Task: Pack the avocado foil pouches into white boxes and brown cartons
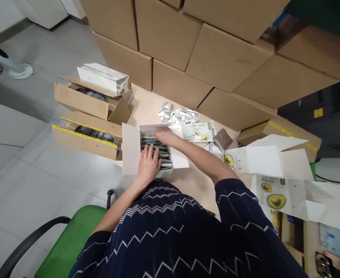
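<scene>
An open white carton [131,148] stands at the table's front edge, its flaps folded outward. Inside it a row of thin sachets [164,155] stands on edge. My left hand [149,162] lies across the sachets with its fingers stretched out flat. At the carton's far right corner my right hand [164,135] reaches down inside; its fingertips are hidden by the wall and the contents, so what they hold does not show. Just behind the carton lie crumpled silver pouches [184,115] and a flat pouch printed with avocados [197,132].
Two brown boxes with dark contents, the nearer one yellow-edged [85,143], stand left, beside a white carton [103,79]. Brown cartons [181,83] are stacked behind. Opened avocado-printed cartons [276,193] lie right. A green chair [74,239] is at lower left.
</scene>
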The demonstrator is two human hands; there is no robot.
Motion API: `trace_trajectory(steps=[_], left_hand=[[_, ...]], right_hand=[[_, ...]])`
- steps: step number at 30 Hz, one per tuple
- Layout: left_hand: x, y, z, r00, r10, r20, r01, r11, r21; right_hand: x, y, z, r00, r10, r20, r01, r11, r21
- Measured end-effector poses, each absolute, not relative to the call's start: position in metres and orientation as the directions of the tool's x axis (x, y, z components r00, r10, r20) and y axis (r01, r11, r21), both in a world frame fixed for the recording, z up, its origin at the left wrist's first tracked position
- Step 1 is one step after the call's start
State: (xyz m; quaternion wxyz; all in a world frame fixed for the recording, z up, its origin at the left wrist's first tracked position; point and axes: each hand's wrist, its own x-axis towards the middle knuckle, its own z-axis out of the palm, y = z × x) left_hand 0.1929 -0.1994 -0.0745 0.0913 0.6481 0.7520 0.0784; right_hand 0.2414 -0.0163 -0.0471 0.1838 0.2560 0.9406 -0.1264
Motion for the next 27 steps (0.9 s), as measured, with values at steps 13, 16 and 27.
trace_trajectory(steps=[13, 16, 27], left_hand=[[0.191, -0.223, -0.069, -0.092, 0.996, 0.007, 0.961, 0.087, 0.263], [0.191, -0.226, -0.070, -0.087, 0.996, 0.017, 0.962, 0.079, 0.261], [0.184, -0.226, -0.085, -0.009, 0.993, 0.114, 0.968, -0.020, 0.249]], right_hand=[[0.249, -0.028, -0.047, -0.771, 0.512, -0.380, 0.592, 0.795, -0.130], [0.252, -0.031, -0.052, -0.755, 0.551, -0.354, 0.628, 0.764, -0.151], [0.263, -0.046, -0.062, -0.749, 0.604, -0.273, 0.652, 0.744, -0.144]])
